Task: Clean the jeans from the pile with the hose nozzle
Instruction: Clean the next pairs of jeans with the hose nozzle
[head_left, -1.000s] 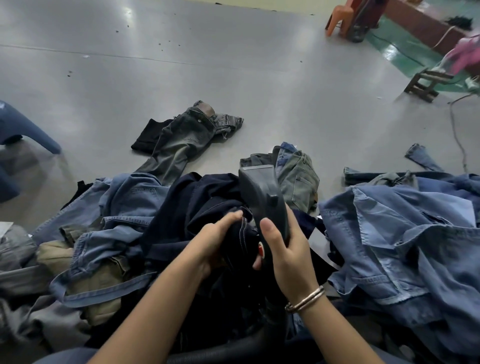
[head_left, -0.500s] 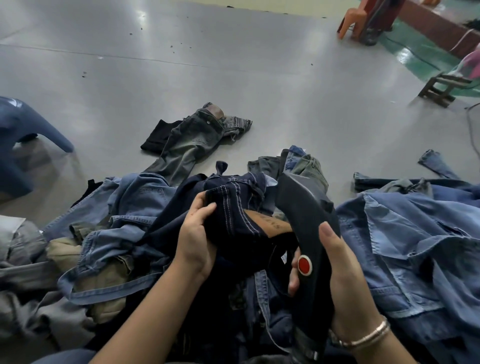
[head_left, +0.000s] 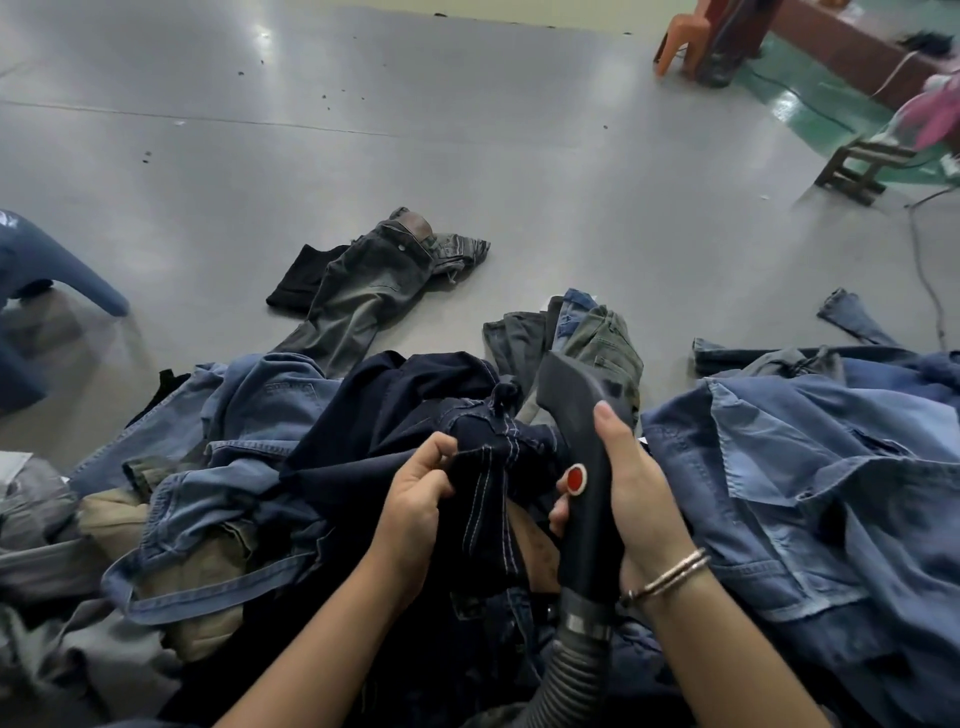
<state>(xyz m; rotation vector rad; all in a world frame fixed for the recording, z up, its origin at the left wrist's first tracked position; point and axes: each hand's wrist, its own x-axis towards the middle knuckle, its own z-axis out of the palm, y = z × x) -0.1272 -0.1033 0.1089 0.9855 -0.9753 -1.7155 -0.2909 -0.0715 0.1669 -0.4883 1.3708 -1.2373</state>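
A dark navy pair of jeans (head_left: 395, 415) with white stitching lies on top of the pile in front of me. My left hand (head_left: 415, 493) pinches a stitched seam of it near the waistband. My right hand (head_left: 631, 488) grips the black hose nozzle (head_left: 582, 415), which has a red button and a ribbed grey hose (head_left: 566, 680) running down toward me. The nozzle's wide mouth points up and away, just right of the bunched navy cloth, not pressed flat on it.
Blue denim garments (head_left: 810, 467) heap to the right and light blue jeans (head_left: 249, 415) to the left. Grey jeans (head_left: 374, 286) lie apart on the grey floor (head_left: 467, 156). A blue plastic chair (head_left: 47, 270) is at left; a wooden stool (head_left: 857, 166) and orange chair (head_left: 680, 36) far right.
The nozzle swung from tilted right back to more upright beside the navy jeans. My left hand shifted its hold from the folded waistband to a pinch on the stitched seam.
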